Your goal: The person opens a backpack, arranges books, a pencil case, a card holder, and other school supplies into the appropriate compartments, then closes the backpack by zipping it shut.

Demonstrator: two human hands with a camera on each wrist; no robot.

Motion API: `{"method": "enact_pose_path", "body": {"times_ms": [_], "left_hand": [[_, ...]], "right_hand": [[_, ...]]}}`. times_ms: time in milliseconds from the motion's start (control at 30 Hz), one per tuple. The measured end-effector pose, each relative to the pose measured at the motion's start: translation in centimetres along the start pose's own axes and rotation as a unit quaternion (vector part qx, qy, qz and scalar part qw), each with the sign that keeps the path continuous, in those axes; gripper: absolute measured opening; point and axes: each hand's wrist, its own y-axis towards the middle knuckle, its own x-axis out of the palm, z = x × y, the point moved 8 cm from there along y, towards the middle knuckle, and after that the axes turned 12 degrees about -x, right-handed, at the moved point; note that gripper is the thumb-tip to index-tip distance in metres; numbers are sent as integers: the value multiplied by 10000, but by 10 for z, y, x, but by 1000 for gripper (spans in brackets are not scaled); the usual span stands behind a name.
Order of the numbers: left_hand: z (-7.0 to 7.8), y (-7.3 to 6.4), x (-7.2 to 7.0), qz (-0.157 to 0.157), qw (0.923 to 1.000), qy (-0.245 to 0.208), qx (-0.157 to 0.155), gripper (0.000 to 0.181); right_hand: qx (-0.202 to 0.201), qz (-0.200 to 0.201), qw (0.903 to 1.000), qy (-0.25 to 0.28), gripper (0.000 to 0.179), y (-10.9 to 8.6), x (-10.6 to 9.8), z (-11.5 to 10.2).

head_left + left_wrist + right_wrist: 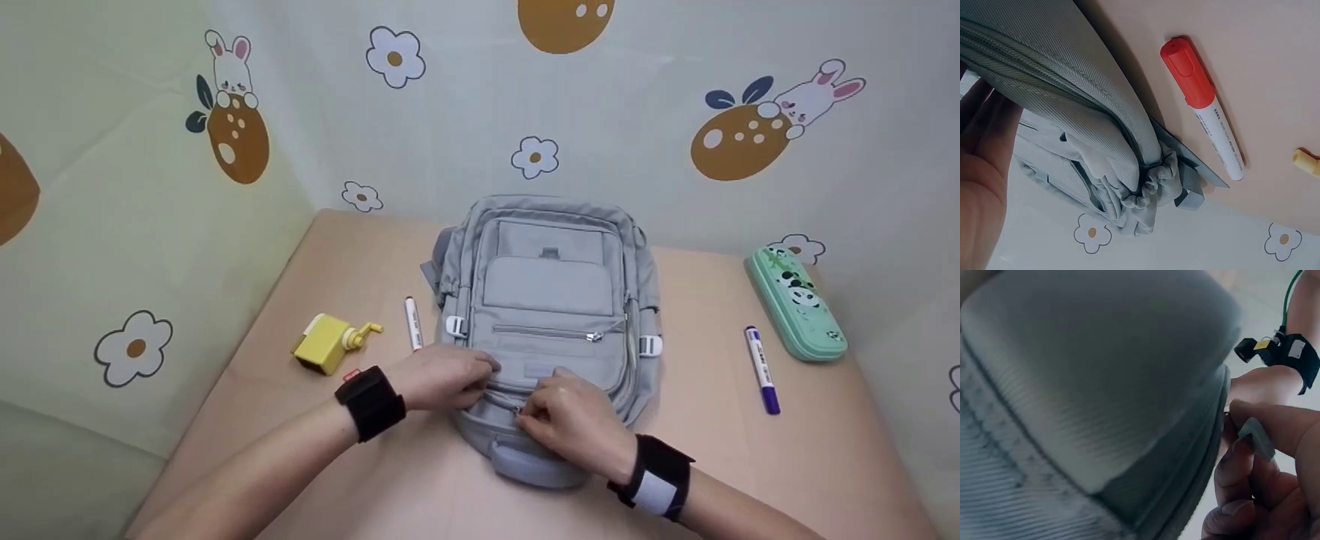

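Note:
A grey backpack [551,283] lies on the table, its top handle [536,465] towards me. My left hand [450,377] grips the fabric near the zipper on the pack's left side; in the left wrist view its fingers [994,121] reach in under the zipped edge. On the right, my right hand [577,420] pinches a zipper pull between thumb and fingers. The pull's grey tab [1258,437] sticks out of that pinch in the right wrist view. Just beyond my left hand lies a white marker [413,322], whose red cap [1189,73] shows in the left wrist view.
Left of the pack is a yellow pencil sharpener [324,345] with a crank. To the right lie a purple-capped marker [762,367] and a green panda pencil case [796,304]. A patterned curtain [465,112] hangs behind and along the left side of the table.

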Motion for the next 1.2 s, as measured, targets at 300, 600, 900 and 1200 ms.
{"method": "enact_pose_path", "body": {"times_ms": [300,600,900,1200], "left_hand": [[-2,-1,0,11,9999,-105,-52,18],[-1,-1,1,33,9999,-123,-87,11],[3,-5,-1,230,9995,-115,-180,14],[41,-2,-12,721,9904,481,-1081,40]], "right_hand": [[-457,394,9975,-367,18,-24,-36,22],[-1101,395,9857,-1215,22,-45,-22,28],[-1339,720,9757,-1578,7,-45,-17,25],[-1182,869,9770,-1550,8,-44,-18,27]]}}
